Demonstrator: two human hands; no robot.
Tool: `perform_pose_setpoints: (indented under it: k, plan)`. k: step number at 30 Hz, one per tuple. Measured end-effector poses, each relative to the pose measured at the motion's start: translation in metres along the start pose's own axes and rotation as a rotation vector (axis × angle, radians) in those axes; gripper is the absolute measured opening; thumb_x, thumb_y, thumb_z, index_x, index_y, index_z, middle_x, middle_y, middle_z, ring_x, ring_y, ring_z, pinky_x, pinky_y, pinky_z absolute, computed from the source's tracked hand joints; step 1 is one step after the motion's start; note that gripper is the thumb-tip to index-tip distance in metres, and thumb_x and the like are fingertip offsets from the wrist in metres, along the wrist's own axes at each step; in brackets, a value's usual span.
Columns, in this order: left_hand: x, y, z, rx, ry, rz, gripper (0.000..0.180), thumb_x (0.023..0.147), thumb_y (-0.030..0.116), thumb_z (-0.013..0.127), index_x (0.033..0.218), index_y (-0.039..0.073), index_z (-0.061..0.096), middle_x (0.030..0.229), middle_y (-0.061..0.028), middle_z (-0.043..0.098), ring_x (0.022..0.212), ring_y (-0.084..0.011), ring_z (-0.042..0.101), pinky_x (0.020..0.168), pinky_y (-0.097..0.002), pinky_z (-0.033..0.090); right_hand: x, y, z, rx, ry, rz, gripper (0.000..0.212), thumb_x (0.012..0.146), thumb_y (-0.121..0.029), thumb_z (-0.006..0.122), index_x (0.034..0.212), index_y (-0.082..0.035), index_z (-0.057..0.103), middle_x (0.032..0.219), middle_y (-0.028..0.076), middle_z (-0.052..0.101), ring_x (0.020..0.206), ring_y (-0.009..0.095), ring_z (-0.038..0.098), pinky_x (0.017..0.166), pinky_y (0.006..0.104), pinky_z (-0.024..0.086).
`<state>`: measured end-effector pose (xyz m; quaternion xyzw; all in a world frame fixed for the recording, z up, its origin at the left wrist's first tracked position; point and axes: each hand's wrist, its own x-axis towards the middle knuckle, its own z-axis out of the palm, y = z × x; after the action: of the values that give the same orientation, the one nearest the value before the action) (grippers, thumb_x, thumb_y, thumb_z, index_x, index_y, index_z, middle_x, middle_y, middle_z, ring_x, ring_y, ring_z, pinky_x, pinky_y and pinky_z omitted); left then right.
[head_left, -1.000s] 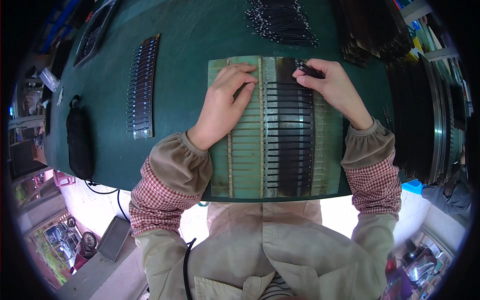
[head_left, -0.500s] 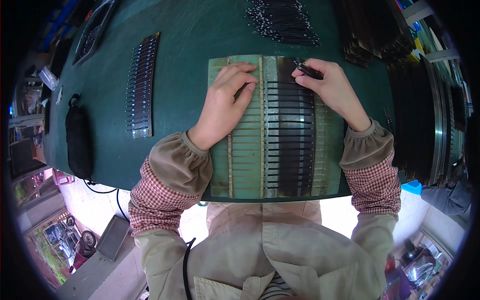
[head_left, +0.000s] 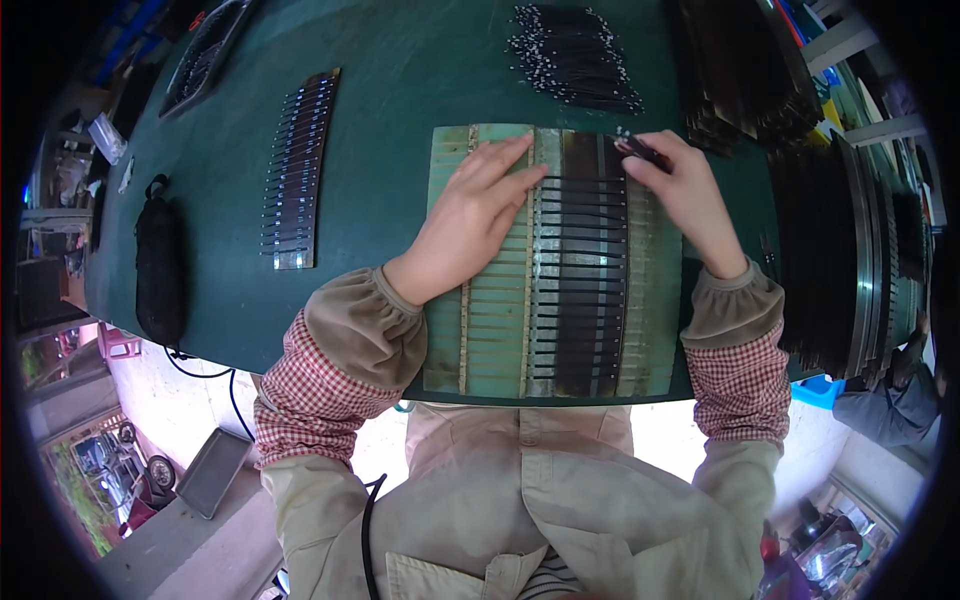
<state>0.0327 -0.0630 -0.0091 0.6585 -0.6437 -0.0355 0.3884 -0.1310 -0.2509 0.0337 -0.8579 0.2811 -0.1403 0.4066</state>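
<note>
A green slotted board [head_left: 495,340] lies in front of me, bearing a dark strip [head_left: 590,345]. Thin black leads [head_left: 580,258] run crosswise over the strip in evenly spaced rows. My left hand [head_left: 465,220] rests on the board's left half, fingers stretched out and open. Its index fingertip reaches the left end of the uppermost lead. Over the board's upper right, my right hand [head_left: 685,185] is closed in a pinch around a small bunch of black leads [head_left: 645,152] with pale tips. Its fingertips partly hide the bunch.
A finished-looking strip of leads [head_left: 303,170] lies to the left, beside a black pouch [head_left: 160,265]. A dark tray [head_left: 205,55] sits far left. Loose black leads [head_left: 575,60] are heaped at the back. Stacks of dark strips [head_left: 825,250] line the right side.
My right hand has shifted right, off the strip's upper part, still holding the bunch. My left fingers have stretched slightly rightward toward the uppermost lead. The whole view has moved a little.
</note>
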Motion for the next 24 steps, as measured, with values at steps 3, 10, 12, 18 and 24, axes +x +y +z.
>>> perform_pose_setpoints:
  k: [3,10,12,18,24]
  plan:
    - [0.014,0.011,-0.009,-0.273,-0.032,-0.238,0.024,0.087,0.004,0.055,0.111,0.0,0.057,0.116,-0.0123,0.058,0.108,-0.0255,0.055,0.095,-0.0343,0.041,-0.002,-0.013,-0.012,0.286,-0.109,0.154,0.023,0.089,-0.011,0.055,0.109,0.0,0.062,0.078,0.001,0.059,0.06,0.008,0.047,0.055,0.0228,0.038]
    - [0.024,0.024,-0.001,-0.696,-0.058,-0.41,0.018,0.09,0.007,0.056,0.105,-0.001,0.058,0.098,-0.0065,0.064,0.094,-0.0134,0.059,0.084,-0.026,0.045,-0.009,-0.014,-0.033,0.7,-0.24,0.205,0.029,0.093,-0.009,0.048,0.119,0.001,0.056,0.081,0.0,0.055,0.063,0.002,0.041,0.057,0.0154,0.036]
    - [0.017,0.02,0.0,-0.709,-0.034,-0.455,0.016,0.091,0.008,0.055,0.104,-0.001,0.058,0.097,-0.006,0.064,0.093,-0.0118,0.059,0.084,-0.0252,0.045,-0.016,0.003,-0.037,0.673,0.073,0.088,0.03,0.094,-0.008,0.047,0.122,0.001,0.053,0.081,0.0,0.053,0.066,0.003,0.042,0.058,0.016,0.036]
    - [0.018,0.019,-0.005,-0.691,0.035,-0.454,0.016,0.09,0.006,0.054,0.103,-0.001,0.058,0.095,-0.0067,0.065,0.091,-0.0121,0.06,0.083,-0.0243,0.045,-0.043,0.045,-0.03,0.419,0.406,-0.139,0.03,0.095,-0.008,0.045,0.122,0.001,0.052,0.081,-0.001,0.05,0.067,0.005,0.043,0.059,0.0173,0.038]
    - [0.016,0.024,-0.006,-0.71,0.068,-0.485,0.015,0.088,0.004,0.056,0.1,-0.003,0.058,0.092,-0.0091,0.065,0.089,-0.0143,0.062,0.079,-0.0252,0.047,-0.05,0.033,-0.036,0.625,0.23,0.101,0.027,0.094,-0.009,0.047,0.118,0.002,0.053,0.08,0.0,0.053,0.063,0.004,0.043,0.054,0.017,0.035]
